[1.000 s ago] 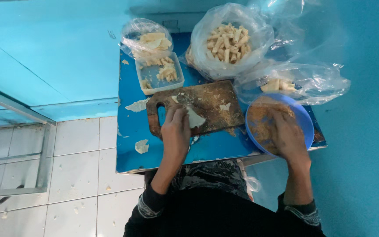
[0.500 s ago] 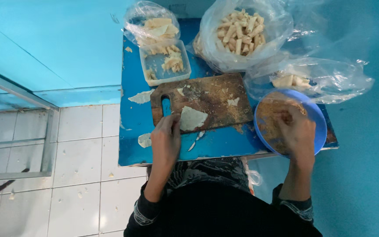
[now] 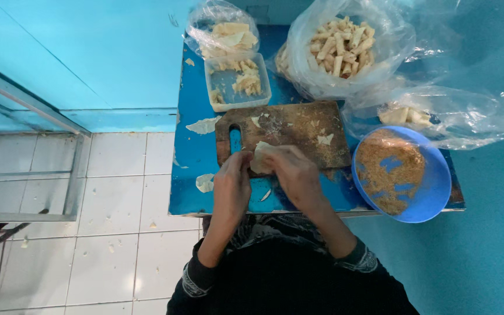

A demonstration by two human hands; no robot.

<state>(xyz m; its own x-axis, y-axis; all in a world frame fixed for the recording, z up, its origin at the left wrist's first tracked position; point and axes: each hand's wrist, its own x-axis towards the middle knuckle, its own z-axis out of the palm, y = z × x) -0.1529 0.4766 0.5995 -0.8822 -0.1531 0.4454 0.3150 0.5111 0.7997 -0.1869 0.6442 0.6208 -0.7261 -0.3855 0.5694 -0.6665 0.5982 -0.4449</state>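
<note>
Pale wrapper pinched between both hands at frame centre: left hand fingers at its left edge, right hand (equally near) at its right.

bare board lies open above both hands. beyond the board a tray and bags block the way; right of the board sits a bowl; left of the board, scraps only.

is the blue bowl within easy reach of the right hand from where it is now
Probably yes: the right hand is at the pale wrapper on the cutting board, and the blue bowl sits just beside, nothing between.
</note>
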